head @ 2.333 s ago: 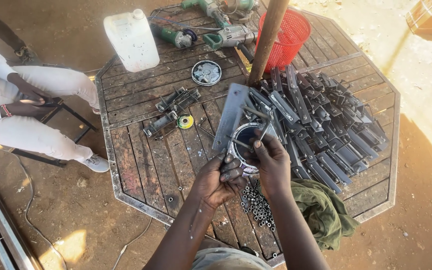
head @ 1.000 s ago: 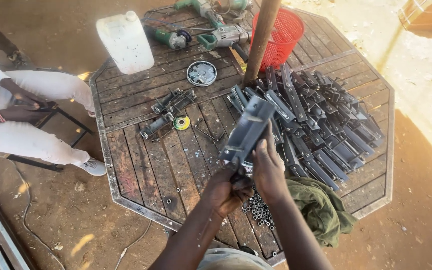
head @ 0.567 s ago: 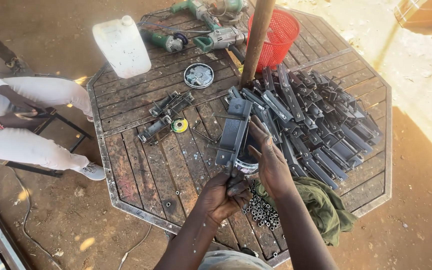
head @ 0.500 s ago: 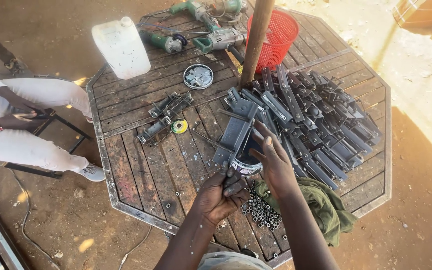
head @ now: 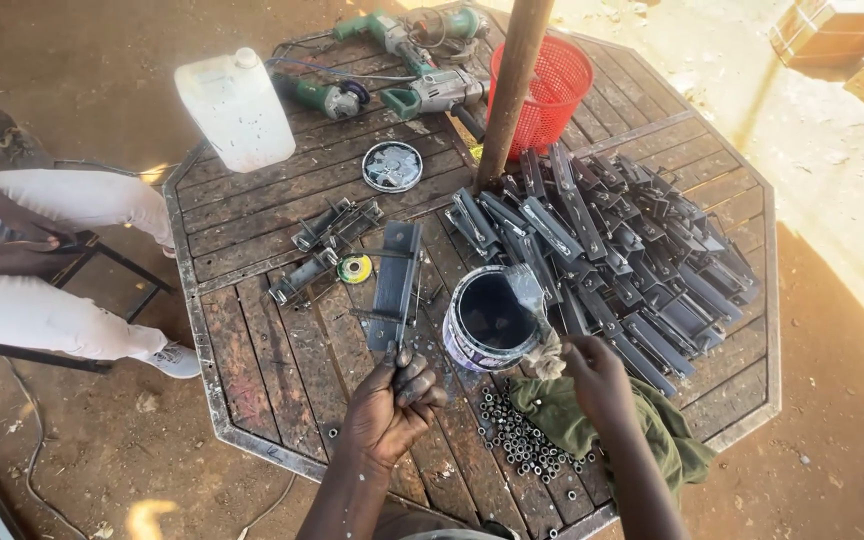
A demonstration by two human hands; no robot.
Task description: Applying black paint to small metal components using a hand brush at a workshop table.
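Observation:
My left hand grips the near end of a long dark metal bracket that lies flat on the wooden table, pointing away from me. My right hand holds a frayed paint brush whose bristles reach over an open tin of dark paint. The tin stands between my two hands. A green rag lies under my right wrist.
A large pile of dark metal brackets fills the table's right side. Small nuts lie by the near edge. A pole, red basket, power drills, white jerrycan, round disc sit farther off. A seated person's legs are at left.
The bracket that both hands held up over the tin now lies flat on the table to the tin's left. My right hand has let go of it and holds the brush at the tin.

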